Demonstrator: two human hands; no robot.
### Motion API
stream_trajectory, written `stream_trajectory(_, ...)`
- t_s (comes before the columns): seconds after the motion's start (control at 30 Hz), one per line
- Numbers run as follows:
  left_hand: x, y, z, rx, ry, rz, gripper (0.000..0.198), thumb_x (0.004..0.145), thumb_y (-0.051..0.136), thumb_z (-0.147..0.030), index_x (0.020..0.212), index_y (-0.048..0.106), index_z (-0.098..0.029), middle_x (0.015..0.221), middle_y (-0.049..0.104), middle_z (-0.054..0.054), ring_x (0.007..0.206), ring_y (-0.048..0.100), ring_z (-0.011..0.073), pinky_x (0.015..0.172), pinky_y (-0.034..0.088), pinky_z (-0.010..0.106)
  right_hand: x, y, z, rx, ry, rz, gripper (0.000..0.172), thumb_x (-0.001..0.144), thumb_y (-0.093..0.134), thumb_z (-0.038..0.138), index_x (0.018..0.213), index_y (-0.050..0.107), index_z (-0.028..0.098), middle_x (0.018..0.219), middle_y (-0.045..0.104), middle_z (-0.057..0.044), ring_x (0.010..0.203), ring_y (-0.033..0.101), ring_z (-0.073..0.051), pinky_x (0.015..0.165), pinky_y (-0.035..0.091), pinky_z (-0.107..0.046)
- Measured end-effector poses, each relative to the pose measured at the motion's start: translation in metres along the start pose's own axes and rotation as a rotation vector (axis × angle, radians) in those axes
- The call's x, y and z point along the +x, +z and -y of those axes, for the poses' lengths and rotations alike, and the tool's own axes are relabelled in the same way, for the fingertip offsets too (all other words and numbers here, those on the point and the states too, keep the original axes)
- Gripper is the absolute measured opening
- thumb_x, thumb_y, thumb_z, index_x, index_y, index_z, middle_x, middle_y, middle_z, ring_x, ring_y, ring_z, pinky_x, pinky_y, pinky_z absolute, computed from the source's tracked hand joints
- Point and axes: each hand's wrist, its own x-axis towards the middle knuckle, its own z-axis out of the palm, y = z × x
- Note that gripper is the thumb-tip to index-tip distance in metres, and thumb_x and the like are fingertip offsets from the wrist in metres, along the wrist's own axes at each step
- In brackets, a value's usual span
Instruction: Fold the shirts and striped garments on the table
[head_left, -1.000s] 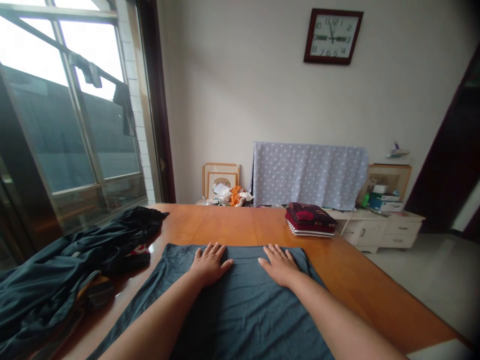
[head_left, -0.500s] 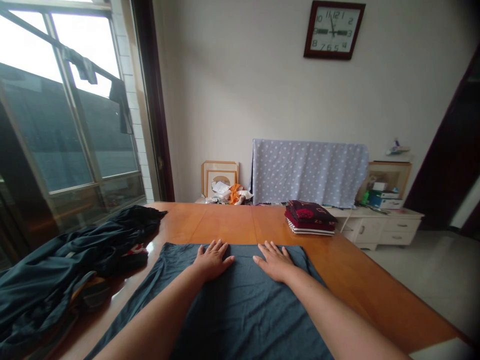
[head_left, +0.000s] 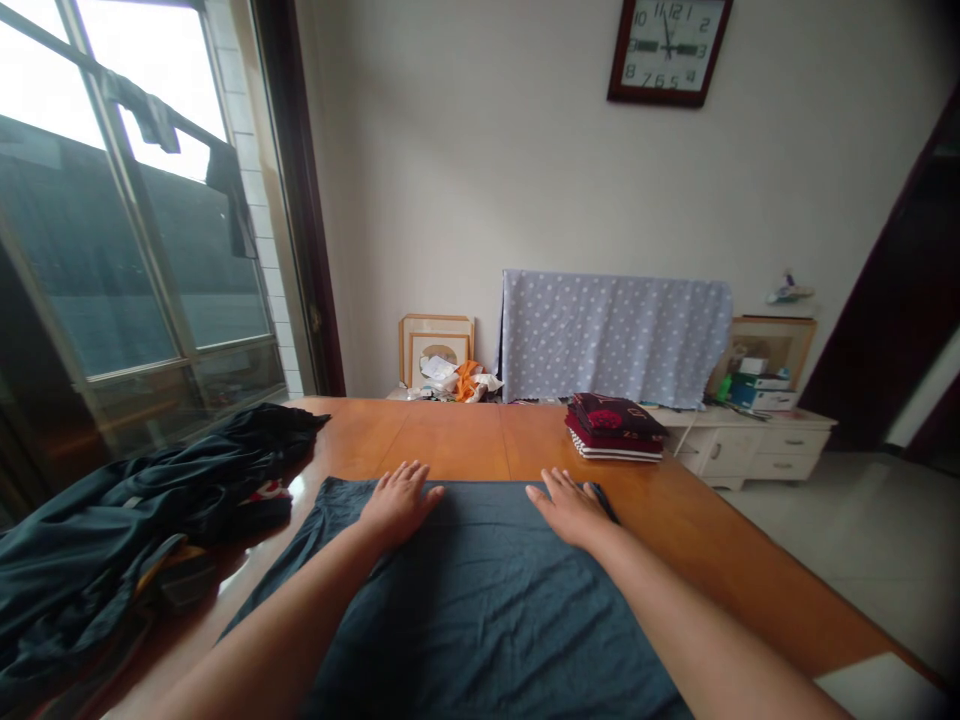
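A dark blue-grey garment (head_left: 487, 590) lies spread over the near part of the wooden table, with light wrinkles across it; its lower part runs out of view. My left hand (head_left: 397, 503) rests flat near the garment's far left edge, fingers stretched out and thumb apart. On the far right part of the cloth lies my right hand (head_left: 568, 505), palm down, its fingers also spread. Neither hand grips the fabric.
A heap of dark clothes (head_left: 172, 500) covers the table's left side. Folded clothes (head_left: 615, 428) are stacked at the far right of the wooden table (head_left: 442, 440). Behind stand a dotted cloth cover (head_left: 611, 335) and a white cabinet (head_left: 757, 450). A white sheet-like thing (head_left: 885, 685) lies at the near right corner.
My hands have slid apart over the garment, the left one leftward and the right one rightward. The view has tilted slightly down.
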Motion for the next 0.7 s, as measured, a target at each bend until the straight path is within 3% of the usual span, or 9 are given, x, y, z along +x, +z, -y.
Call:
stream_trajectory(0.07,-0.005,-0.008,0.021,0.059,-0.071,-0.064,0.066,0.098,0.029,-0.061,0.140,0.054,-0.018,0.151,0.050,0.017,0.142,0.042,0.0321,0.118,0.027,0.048,0.001,-0.001,-0.020,-0.020,0.079,-0.025,0.089,0.095,0.013,0.072,0.161,0.021,0.012,0.166,0.020,-0.014,0.154,0.015,-0.029,0.122,0.008,-0.055)
stream_trajectory(0.13,-0.012,-0.013,0.041,0.106,-0.151,-0.054,0.065,0.097,0.028,-0.061,0.132,0.060,-0.016,0.147,0.054,0.019,0.139,0.045,0.0339,0.116,0.029,0.049,-0.001,0.003,-0.039,-0.045,0.123,-0.020,0.090,0.095,0.014,0.071,0.160,0.022,0.010,0.166,0.021,-0.014,0.154,0.015,-0.029,0.123,0.009,-0.053)
stream_trajectory(0.3,-0.028,-0.008,0.070,0.101,-0.263,0.081,0.079,0.094,0.030,-0.067,0.149,0.045,-0.013,0.161,0.035,0.018,0.152,0.024,0.0333,0.119,0.022,0.053,-0.004,0.017,-0.065,-0.080,0.139,-0.027,0.090,0.093,0.015,0.074,0.161,0.020,0.015,0.168,0.016,-0.009,0.155,0.009,-0.027,0.123,0.005,-0.052)
stream_trajectory(0.5,-0.030,-0.008,0.070,0.106,-0.263,0.133,0.082,0.094,0.028,-0.066,0.154,0.037,-0.012,0.164,0.026,0.017,0.154,0.016,0.0315,0.121,0.017,0.053,-0.004,0.014,-0.064,-0.070,0.142,-0.007,0.091,0.092,0.015,0.076,0.161,0.019,0.016,0.168,0.015,-0.008,0.155,0.007,-0.027,0.123,0.004,-0.052)
stream_trajectory(0.7,-0.043,-0.024,0.053,0.098,-0.235,-0.024,0.077,0.096,0.030,-0.064,0.152,0.039,-0.012,0.163,0.029,0.018,0.154,0.019,0.0320,0.122,0.016,0.052,-0.024,0.003,-0.045,-0.029,0.091,-0.072,0.088,0.096,0.017,0.071,0.160,0.024,0.012,0.167,0.019,-0.013,0.155,0.011,-0.029,0.123,0.007,-0.051)
